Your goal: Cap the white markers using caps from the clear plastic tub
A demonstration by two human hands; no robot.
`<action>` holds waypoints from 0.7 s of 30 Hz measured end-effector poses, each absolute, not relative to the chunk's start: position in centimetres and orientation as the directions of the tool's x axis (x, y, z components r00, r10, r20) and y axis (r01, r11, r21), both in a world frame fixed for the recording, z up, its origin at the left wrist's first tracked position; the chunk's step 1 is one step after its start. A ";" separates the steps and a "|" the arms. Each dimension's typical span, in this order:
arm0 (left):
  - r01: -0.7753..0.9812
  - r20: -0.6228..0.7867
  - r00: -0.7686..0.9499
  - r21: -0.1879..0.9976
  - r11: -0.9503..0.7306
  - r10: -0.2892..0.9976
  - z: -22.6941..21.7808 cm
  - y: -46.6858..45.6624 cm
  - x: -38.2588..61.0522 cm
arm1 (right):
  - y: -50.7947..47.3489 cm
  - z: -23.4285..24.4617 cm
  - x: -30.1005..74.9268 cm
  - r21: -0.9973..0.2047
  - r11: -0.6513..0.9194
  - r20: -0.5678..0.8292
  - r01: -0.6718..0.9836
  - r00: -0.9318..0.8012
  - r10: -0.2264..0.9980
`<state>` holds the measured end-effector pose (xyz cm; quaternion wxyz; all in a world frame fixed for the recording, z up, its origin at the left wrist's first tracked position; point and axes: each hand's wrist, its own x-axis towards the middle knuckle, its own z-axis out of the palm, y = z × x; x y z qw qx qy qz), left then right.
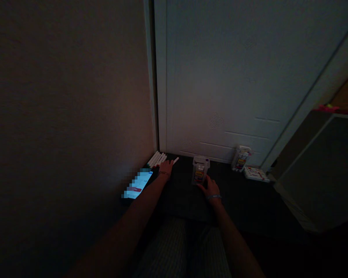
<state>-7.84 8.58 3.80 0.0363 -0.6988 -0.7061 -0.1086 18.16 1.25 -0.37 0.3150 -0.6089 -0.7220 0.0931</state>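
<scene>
A white marker (176, 160) sticks out from the fingertips of my left hand (165, 168), which is closed on it just above the dark surface. Beside that hand, several white markers (156, 158) lie in a row, some with coloured ends. My right hand (211, 188) grips the lower right side of a clear plastic box (196, 170), thumb in front and fingers around the side. The box stands upright and bears a colourful label; its contents are hard to make out in the dim light.
A lit phone (139, 185) lies left of my left forearm, by the wall. To the right, another clear pack (240, 158) stands against the white door (214, 77), and a flat white pack (256, 174) lies beside it. A cabinet (321, 173) bounds the right side.
</scene>
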 end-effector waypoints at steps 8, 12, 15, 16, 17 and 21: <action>0.909 0.245 -0.164 0.414 0.050 0.955 3.3 8.1 -6.8 | 1.2 -0.2 18.0 -0.521 0.240 0.348 0.819 -0.053 0.936; 0.752 0.264 -0.307 0.656 0.063 0.914 3.7 7.9 -5.8 | 1.2 -0.2 17.9 -0.526 0.243 0.343 0.815 -0.058 0.937; 0.577 0.270 -0.409 0.816 0.019 0.872 4.3 7.5 -4.5 | 1.2 -0.1 17.9 -0.530 0.242 0.344 0.813 -0.055 0.937; 0.517 0.271 -0.429 0.856 -0.011 0.862 4.5 7.3 -4.0 | 1.2 -0.1 17.9 -0.529 0.246 0.348 0.812 -0.057 0.936; 0.457 0.272 -0.440 0.888 -0.047 0.856 4.8 6.9 -3.5 | 1.2 -0.1 17.9 -0.528 0.249 0.352 0.812 -0.058 0.934; 0.270 0.302 -0.418 0.942 -0.201 0.856 6.0 3.7 -1.6 | 1.2 -0.1 17.9 -0.522 0.244 0.354 0.817 -0.053 0.934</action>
